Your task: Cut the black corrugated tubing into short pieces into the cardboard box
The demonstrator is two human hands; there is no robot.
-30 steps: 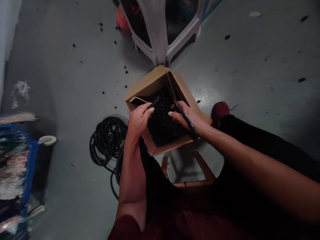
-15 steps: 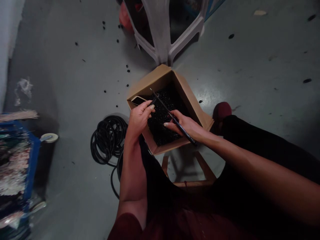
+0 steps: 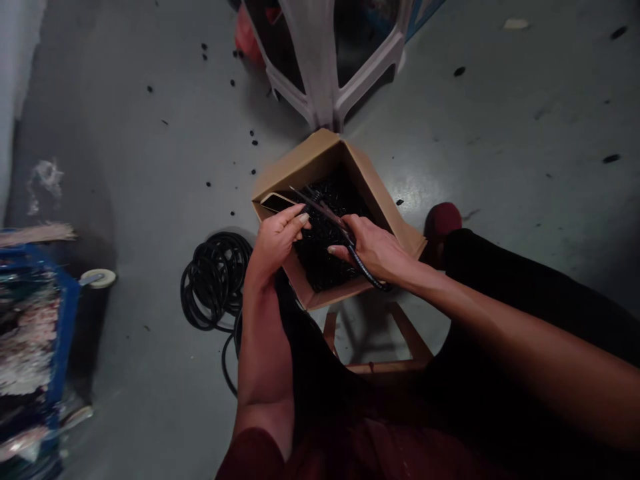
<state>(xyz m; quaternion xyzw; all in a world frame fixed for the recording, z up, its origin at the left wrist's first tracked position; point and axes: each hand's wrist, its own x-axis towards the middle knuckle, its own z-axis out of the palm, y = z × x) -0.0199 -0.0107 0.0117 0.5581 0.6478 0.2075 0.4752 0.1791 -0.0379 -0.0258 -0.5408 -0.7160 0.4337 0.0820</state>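
Note:
A cardboard box stands open between my knees, with many small black pieces inside. Over its right part, my right hand grips scissors with dark handles; their blades point up and left and are slightly apart. My left hand is above the box's left edge, thumb and fingers pinched near the blades. What it pinches is too small and dark to make out. Beside it a dark flat object with a light rim leans in the box's left corner.
Coiled black tubing lies on the floor left of the box. A white plastic stool stands beyond it. At the far left is a blue wheeled crate. Small black bits dot the floor, and a wooden frame shows below the box.
The scissor blades have spread apart and their tips have shifted slightly left and down. A dark piece that showed at my left fingertips is no longer visible there.

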